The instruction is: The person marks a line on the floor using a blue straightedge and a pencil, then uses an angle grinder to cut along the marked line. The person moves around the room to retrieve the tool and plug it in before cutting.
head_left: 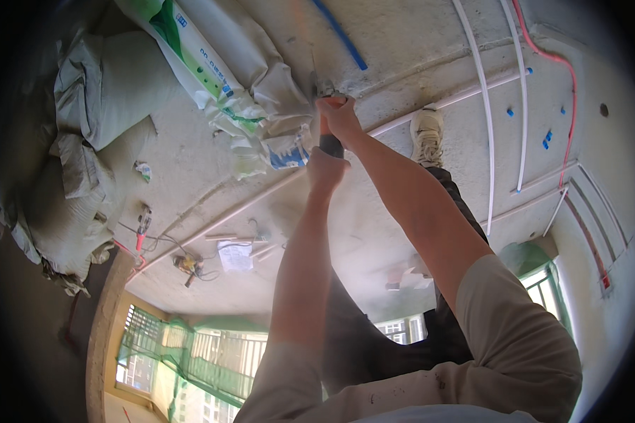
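Observation:
Both of my hands hold an orange and black angle grinder [327, 141] out in front of me, low over the concrete floor. My left hand [326, 169] is wrapped round the dark rear of its body. Further forward, my right hand [340, 117] grips it close to the metal head. The disc at the far end is hard to make out. A faint orange streak runs across the floor beyond the head. Just left of the grinder lie white and green plastic bags [222, 84].
Pale pipes [481, 84] and a red conduit [571, 84] run along the right. My shoe [427, 134] stands beside a long pipe. A blue tube [342, 37] lies ahead. Grey sacks [85, 190] are piled left, near a corded tool [189, 265] and a paper sheet [235, 255].

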### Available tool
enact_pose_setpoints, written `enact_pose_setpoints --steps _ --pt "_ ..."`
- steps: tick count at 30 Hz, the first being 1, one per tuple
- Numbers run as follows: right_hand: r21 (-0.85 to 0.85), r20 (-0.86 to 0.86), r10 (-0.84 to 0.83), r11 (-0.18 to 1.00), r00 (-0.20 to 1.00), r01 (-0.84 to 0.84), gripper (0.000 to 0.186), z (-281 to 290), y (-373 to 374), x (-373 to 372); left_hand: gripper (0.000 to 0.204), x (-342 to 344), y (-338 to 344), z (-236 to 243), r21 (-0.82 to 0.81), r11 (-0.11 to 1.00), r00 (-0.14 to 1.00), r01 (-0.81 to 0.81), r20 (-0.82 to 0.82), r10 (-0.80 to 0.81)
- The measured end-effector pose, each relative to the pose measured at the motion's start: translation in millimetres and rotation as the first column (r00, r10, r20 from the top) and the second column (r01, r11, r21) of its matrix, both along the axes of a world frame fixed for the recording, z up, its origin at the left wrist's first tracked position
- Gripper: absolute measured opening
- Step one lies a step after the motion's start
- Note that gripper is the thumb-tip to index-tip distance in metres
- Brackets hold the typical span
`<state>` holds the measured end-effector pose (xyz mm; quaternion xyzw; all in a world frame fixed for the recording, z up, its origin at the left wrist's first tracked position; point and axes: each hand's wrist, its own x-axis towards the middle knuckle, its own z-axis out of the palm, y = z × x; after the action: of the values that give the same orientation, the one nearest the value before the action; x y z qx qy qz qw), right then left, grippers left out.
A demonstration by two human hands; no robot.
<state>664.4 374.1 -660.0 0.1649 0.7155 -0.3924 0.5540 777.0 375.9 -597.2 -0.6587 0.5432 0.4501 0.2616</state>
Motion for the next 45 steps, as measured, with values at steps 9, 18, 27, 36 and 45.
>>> enact_pose_setpoints --steps 9,18,27,36,45 --pt "-0.082 -0.079 -0.032 0.996 0.996 0.025 0.069 9.8 -7.7 -8.2 0.063 -8.4 -2.9 -2.2 0.088 0.996 0.996 0.004 0.087 -0.012" --pt "-0.027 -0.053 0.095 0.995 0.994 -0.096 0.09 -4.3 -6.8 -18.2 0.064 -20.3 -2.4 -1.0 0.098 0.995 0.997 -0.024 0.08 0.016" --pt "0.03 -0.064 0.178 0.984 0.982 -0.176 0.09 -6.4 -21.8 -31.3 0.049 -24.6 -5.7 -15.6 -0.068 0.997 0.999 -0.037 -0.025 0.035" --pt "0.019 -0.054 0.122 0.992 0.991 -0.121 0.095 -1.0 -58.9 -65.4 0.059 -59.2 -48.6 -7.0 0.067 0.998 1.0 -0.01 0.018 0.008" --pt "-0.016 0.048 -0.049 0.999 0.998 0.05 0.073 4.1 6.5 3.7 0.062 -16.5 -6.6 35.1 0.165 0.984 0.983 0.063 0.16 -0.09"
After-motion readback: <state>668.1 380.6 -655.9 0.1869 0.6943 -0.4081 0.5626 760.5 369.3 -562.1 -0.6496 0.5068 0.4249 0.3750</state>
